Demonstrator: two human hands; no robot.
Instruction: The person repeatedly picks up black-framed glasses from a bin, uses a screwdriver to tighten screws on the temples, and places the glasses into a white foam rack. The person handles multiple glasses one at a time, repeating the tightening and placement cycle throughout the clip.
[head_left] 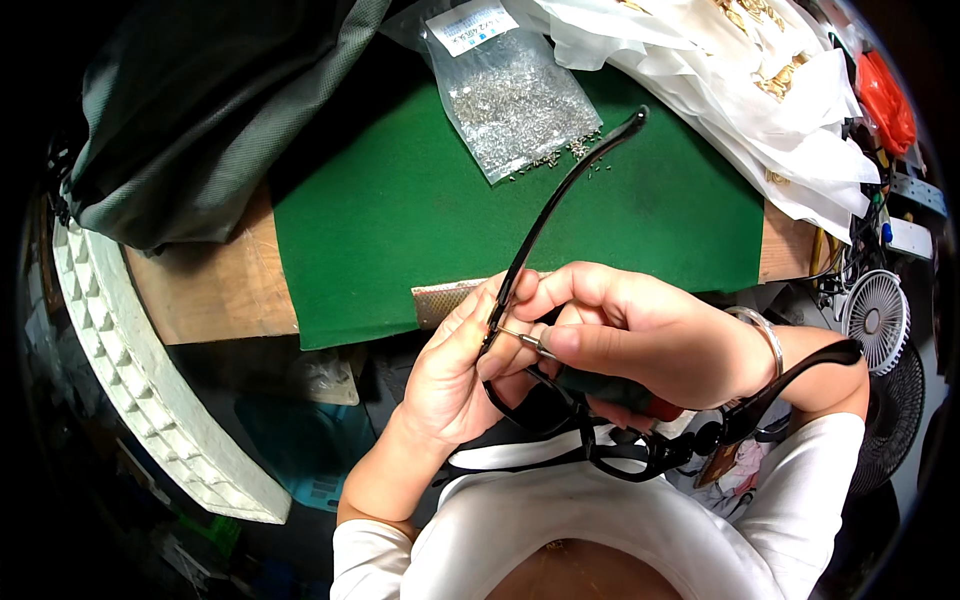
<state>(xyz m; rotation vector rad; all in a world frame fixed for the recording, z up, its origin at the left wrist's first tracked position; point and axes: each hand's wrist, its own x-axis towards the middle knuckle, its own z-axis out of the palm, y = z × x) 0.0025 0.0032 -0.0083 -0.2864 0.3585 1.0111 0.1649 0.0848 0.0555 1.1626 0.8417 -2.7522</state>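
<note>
Fingers of the left hand [440,375] pinch black glasses [531,236] near 1 hinge, by the green mat [400,225], while those of the right hand [650,335] curl closed around a screwdriver [530,342], tip at that hinge.

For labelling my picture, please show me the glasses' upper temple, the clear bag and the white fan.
Upper temple [541,225]: head view, middle of its length.
Clear bag [515,105]: head view, front middle.
White fan [876,319]: head view, grille.
</note>
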